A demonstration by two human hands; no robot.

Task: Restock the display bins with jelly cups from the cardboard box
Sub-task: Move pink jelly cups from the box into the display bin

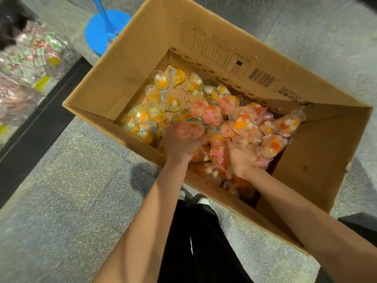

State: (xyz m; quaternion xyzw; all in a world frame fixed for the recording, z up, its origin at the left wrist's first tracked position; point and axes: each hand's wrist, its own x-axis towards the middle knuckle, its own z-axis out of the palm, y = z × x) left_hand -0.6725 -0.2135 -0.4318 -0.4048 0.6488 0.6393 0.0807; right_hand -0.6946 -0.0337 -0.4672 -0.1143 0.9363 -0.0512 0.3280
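An open cardboard box stands on the floor, holding several clear jelly cups with orange, pink and white fruit pieces. Both my hands reach into the pile near the box's front wall. My left hand curls its fingers round a pink jelly cup. My right hand is dug into the cups with its fingers buried among them, so its grip is hidden. A clear display bin with wrapped sweets stands at the far left.
A black shelf edge runs diagonally along the left below the bins. A blue round stand base with a pole sits on the speckled floor behind the box. My black trousers and shoes are just below the box.
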